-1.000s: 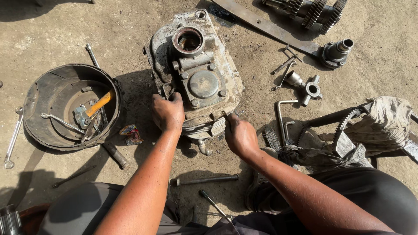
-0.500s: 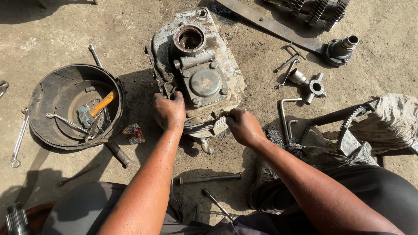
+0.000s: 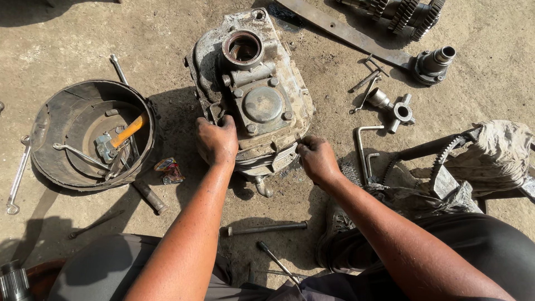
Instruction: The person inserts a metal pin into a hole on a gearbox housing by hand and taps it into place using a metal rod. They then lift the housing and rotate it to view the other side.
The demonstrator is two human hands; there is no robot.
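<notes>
One big metal gearbox case (image 3: 253,95) on the dusty ground (image 3: 167,33), long way running from near the knees up and away, round open hole (image 3: 243,47) at the far end. Grey, greasy, caked with dirt, with a round bolted cover (image 3: 263,104) in the middle. Left hand (image 3: 217,142) curled over the near left edge of the case, fingers bent and gripping it. Right hand (image 3: 316,159) at the near right corner, fingers pinched together against the edge; cannot tell if anything small is between them. One old round tub (image 3: 50,161) to the left, with one orange-handled tool (image 3: 125,132) and a spanner (image 3: 78,155) inside. Two more spanners (image 3: 16,178) outside it. One long flat bar (image 3: 340,30) and one cross-shaped joint (image 3: 398,108) to the right. One dirty cloth (image 3: 496,153) near the right knee. One rod (image 3: 266,228) close to the legs.
</notes>
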